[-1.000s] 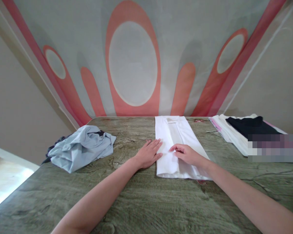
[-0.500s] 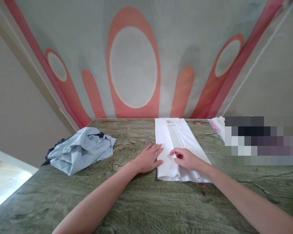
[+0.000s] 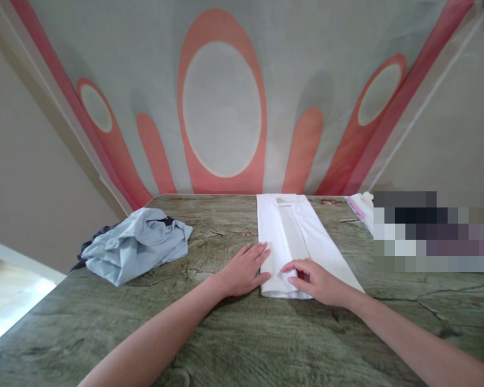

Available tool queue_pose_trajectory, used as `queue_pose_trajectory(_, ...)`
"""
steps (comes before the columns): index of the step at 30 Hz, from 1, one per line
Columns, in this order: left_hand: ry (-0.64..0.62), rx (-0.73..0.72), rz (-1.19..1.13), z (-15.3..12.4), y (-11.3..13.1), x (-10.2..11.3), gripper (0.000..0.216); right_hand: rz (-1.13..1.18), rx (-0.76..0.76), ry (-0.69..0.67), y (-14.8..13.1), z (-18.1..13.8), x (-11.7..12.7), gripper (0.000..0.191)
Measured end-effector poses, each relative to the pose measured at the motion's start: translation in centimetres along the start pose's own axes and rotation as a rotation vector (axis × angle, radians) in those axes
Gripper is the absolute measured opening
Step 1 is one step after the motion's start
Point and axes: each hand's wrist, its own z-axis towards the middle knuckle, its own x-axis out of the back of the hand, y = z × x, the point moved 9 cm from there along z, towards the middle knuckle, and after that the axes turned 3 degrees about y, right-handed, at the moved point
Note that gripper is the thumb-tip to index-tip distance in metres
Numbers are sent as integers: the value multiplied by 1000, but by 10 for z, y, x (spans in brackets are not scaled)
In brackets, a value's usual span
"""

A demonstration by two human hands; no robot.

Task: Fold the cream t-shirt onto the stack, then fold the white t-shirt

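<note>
A long strip of folded white clothing point(image 3: 322, 242) lies on the wood-patterned table, its kind hidden by the folds. My left hand point(image 3: 246, 271) rests flat on its left edge with the fingers stretched out. At the near end, my right hand point(image 3: 320, 282) has thumb and forefinger bent together on the inner layer of the white fabric. A narrow gap between the folded sides runs up the middle from there.
A crumpled light-blue garment point(image 3: 141, 244) with dark cloth under it lies at the table's left. White and pink cloth point(image 3: 360, 208) is at the back right, beside a blurred-out area. A patterned grey and coral wall covering point(image 3: 226, 185) rises behind the table point(image 3: 210, 344).
My right hand has moved slightly toward me and to the right along the white clothing, and the middle gap shows wider. My left hand has hardly moved.
</note>
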Motion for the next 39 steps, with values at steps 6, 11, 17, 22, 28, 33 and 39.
queue_pose_trajectory(6, 20, -17, -83, -1, 6, 3, 64, 137, -52, -8, 10, 0, -2, 28)
queue_pose_trajectory(11, 43, -94, -132, -2, 27, 6, 83, 168, -33, -24, 6, 1, 0, 28)
queue_pose_trajectory(17, 39, -82, -75, -2, 34, 3, 70, 193, -51, -15, 10, 1, -1, 26)
queue_pose_trajectory(22, 42, 40, 9, -4, 35, -3, 65, 217, -56, 6, 13, 1, -3, 25)
queue_pose_trajectory(28, 66, 75, 179, -2, 46, -11, 49, 198, -39, 108, 14, 1, 1, 23)
queue_pose_trajectory(33, 54, 42, 217, -1, 48, -11, 45, 99, -17, 140, 8, -1, 3, 23)
queue_pose_trajectory(39, 17, -8, 213, -5, 47, -9, 43, -64, 63, 142, -7, -3, 5, 22)
